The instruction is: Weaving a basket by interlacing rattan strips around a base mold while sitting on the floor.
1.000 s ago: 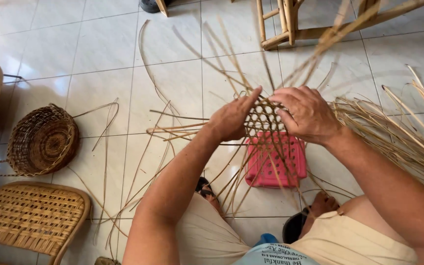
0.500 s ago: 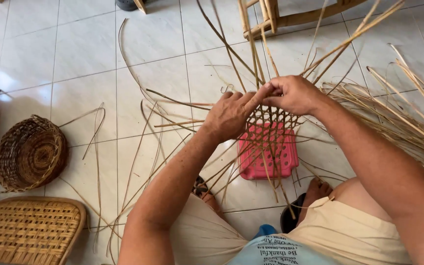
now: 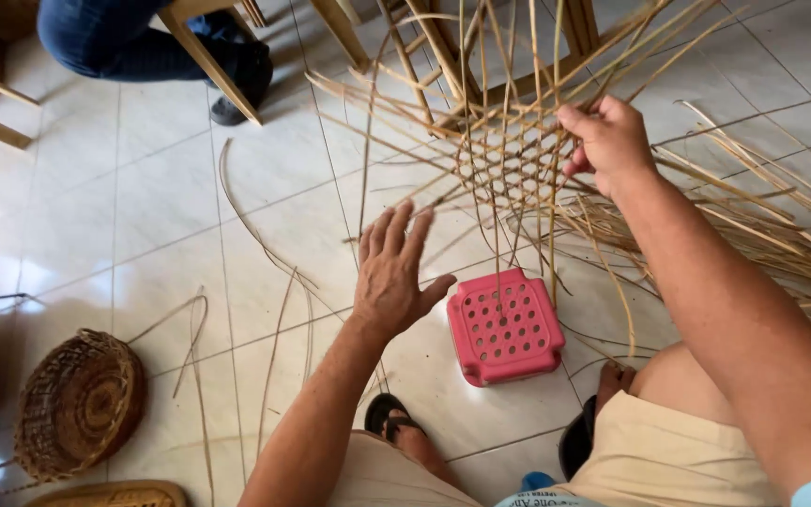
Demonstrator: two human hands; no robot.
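My right hand point(image 3: 609, 138) grips the right edge of a woven cane lattice point(image 3: 509, 155) and holds it up in the air, its long loose strips fanning outward. My left hand point(image 3: 394, 272) hovers open, fingers spread, below and to the left of the lattice, touching nothing I can make out. A small pink plastic stool point(image 3: 505, 326) with holes in its top stands on the tiled floor beneath the lattice, between my knees.
A round woven basket point(image 3: 80, 404) lies at the lower left, with a cane seat edge point(image 3: 110, 494) below it. Loose cane strips point(image 3: 772, 225) pile at the right. Wooden chair legs point(image 3: 208, 61) and another person's leg and shoe point(image 3: 237, 75) are at the top.
The lattice has been lifted off the pink stool and raised. My left hand has let go of it and now hangs open. The view has tilted upward.
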